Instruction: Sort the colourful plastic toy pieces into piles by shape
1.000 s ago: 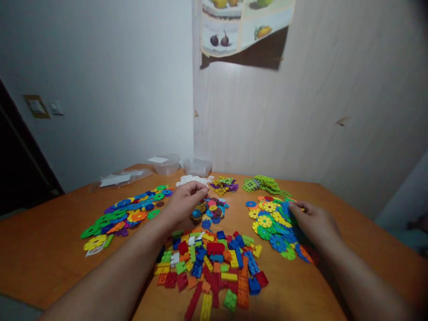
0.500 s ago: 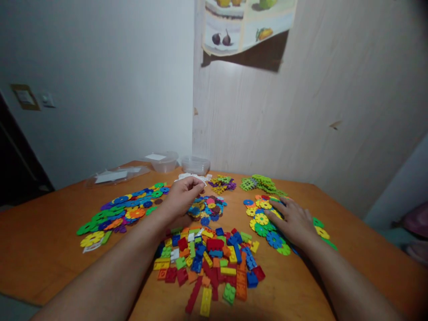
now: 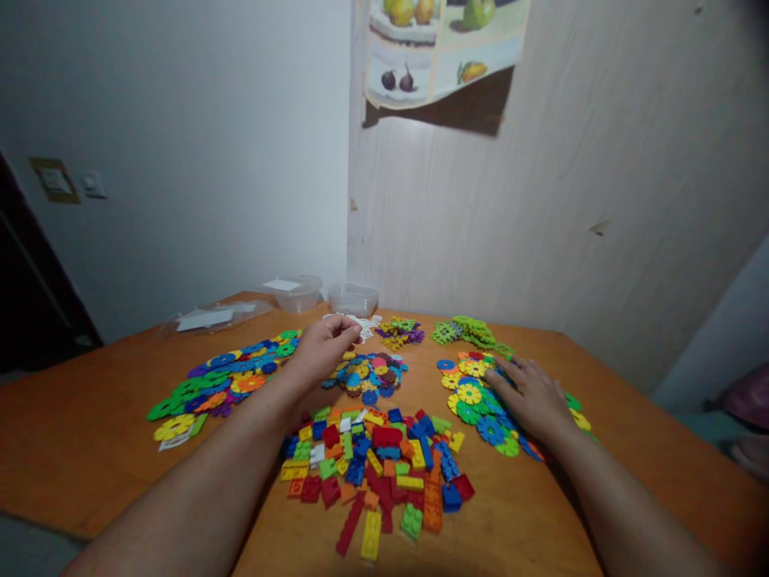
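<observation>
My left hand (image 3: 328, 346) is raised over the middle of the table, its thumb and fingers pinched together; whatever may be between them is too small to make out. Just beyond it lie flat white pieces (image 3: 368, 327), partly hidden by the fingers. To its right is a heap of small round notched discs (image 3: 369, 375) in blue, yellow, pink and brown. My right hand (image 3: 532, 397) lies with fingers stretched over a spread of larger flower-shaped discs (image 3: 469, 394) in yellow, green, blue and orange, covering part of them.
Building bricks (image 3: 384, 457) lie heaped in front. More flower discs (image 3: 207, 385) spread out at left. Purple-yellow (image 3: 400, 331) and lime-green interlocking pieces (image 3: 474, 330) sit at the back. Clear plastic tubs (image 3: 353, 300) and a plastic bag (image 3: 210, 317) stand near the wall.
My left hand has shifted slightly left, still pinched. The right hand stays on the discs, with its fingers moved a little. The view has tilted slightly upward.
</observation>
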`<action>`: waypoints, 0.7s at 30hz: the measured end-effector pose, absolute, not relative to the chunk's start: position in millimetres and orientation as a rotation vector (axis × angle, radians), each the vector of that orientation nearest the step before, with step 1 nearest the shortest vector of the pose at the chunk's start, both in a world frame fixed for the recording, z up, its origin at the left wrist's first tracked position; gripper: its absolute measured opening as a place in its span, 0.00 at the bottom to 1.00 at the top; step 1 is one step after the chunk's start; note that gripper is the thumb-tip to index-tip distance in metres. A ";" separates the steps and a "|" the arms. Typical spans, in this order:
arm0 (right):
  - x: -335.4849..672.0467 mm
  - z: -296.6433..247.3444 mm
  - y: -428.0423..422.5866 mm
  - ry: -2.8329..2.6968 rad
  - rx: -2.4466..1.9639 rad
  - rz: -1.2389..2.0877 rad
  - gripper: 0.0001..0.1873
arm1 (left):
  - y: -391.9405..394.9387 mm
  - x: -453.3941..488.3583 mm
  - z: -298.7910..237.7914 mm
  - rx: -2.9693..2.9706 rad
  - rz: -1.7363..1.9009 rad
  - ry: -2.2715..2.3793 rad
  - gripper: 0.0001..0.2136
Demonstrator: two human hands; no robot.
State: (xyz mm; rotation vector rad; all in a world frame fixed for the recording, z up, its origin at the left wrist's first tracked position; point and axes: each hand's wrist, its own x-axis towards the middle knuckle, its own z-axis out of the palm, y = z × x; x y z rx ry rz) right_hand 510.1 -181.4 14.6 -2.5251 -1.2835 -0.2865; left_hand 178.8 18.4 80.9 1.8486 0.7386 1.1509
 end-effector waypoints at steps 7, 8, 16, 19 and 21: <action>509.4 15.5 -182.6 -1.347 -2.475 -0.336 0.38 | 33.3 165.8 88.7 1.737 1.214 0.802 0.13; 509.9 16.4 -183.3 -1.337 -2.450 -0.386 0.39 | 37.5 161.6 90.4 1.718 1.223 0.833 0.12; 490.8 26.4 -184.6 -1.498 -2.116 -0.658 0.34 | 73.4 124.8 88.1 1.672 1.274 1.320 0.05; 476.0 29.4 -184.7 -1.544 -2.026 -0.608 0.32 | 81.8 120.8 78.1 1.818 1.156 1.448 0.05; 466.1 33.4 -187.6 -1.574 -1.942 -0.572 0.29 | 84.4 121.2 72.1 1.888 1.069 1.485 0.06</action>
